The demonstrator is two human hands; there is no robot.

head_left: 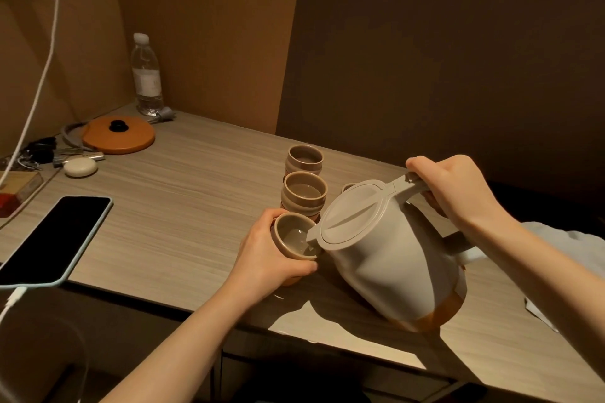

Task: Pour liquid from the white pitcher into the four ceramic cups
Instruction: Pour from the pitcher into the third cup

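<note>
Pouring under way. White pitcher (389,258) tipped left, base lifted off table edge (196,193), spout over near cup (294,235). Right hand (458,193) wrapped tight round handle, thumb near lid tab, probably to open spout. Left hand (271,255) curled round near cup, tilting it toward spout. Two cups (304,191) behind, apparently filled; fourth mostly hidden.

Head-worn view, down onto table (183,173)

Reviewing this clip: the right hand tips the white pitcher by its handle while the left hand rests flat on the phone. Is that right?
Not quite. In the head view the left hand grips the cup at the spout, not the phone. The right hand does tip the white pitcher by its handle.
</note>
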